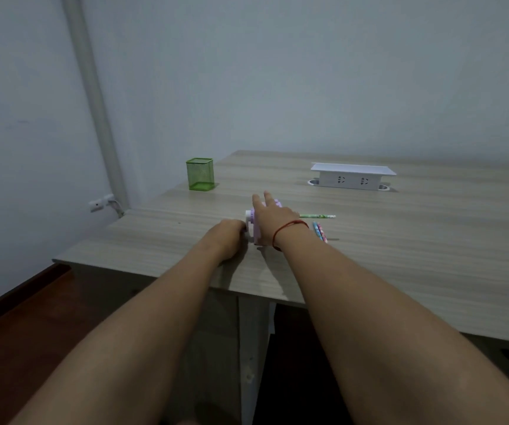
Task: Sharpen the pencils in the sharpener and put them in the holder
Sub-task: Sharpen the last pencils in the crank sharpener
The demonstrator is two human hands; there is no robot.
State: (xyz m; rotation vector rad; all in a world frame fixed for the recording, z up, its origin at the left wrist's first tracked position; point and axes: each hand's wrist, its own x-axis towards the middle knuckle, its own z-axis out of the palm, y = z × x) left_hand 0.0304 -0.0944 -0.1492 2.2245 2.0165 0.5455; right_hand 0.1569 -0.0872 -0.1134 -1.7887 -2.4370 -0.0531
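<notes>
A small purple and white pencil sharpener stands on the wooden table near its front left. My right hand lies over the top of the sharpener, two fingers stretched forward. My left hand is closed at the sharpener's left end, where its handle would be; the handle itself is hidden. A green pencil lies on the table just right of the sharpener. Two more patterned pencils lie side by side a little nearer. The green mesh holder stands upright at the table's far left edge.
A white socket block with a flat lid sits at the back of the table. A pipe runs down the wall on the left. The table's left edge drops to a dark red floor.
</notes>
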